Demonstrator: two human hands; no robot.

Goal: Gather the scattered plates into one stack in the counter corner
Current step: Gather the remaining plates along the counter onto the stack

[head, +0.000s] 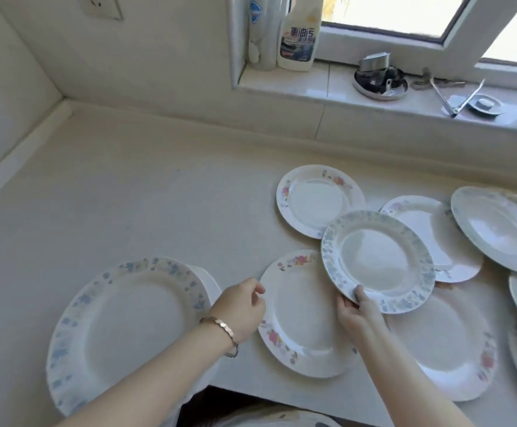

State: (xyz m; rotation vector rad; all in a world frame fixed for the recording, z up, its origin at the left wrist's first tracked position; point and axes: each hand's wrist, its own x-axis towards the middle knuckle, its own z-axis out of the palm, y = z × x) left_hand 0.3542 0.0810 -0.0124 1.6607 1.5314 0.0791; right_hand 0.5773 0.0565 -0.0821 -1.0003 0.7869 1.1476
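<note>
Bearing plates (319,201), cream counter (158,195) below windowsill (312,84); right hand (359,315) grips blue-rimmed plate (377,260).

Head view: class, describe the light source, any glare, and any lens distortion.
Head view: daylight enters by the window, blown out to white; a soft sheen lies on the blue-rimmed plate in the right hand; the wide lens bends the back edge of the counter; details look slightly soft.

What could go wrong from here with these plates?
The right hand holds the blue-rimmed plate only by its near rim; the grip could slip and drop it on the pink-flowered plate below. The plate stack seems to overhang the counter's front edge; a push might tip it.
</note>
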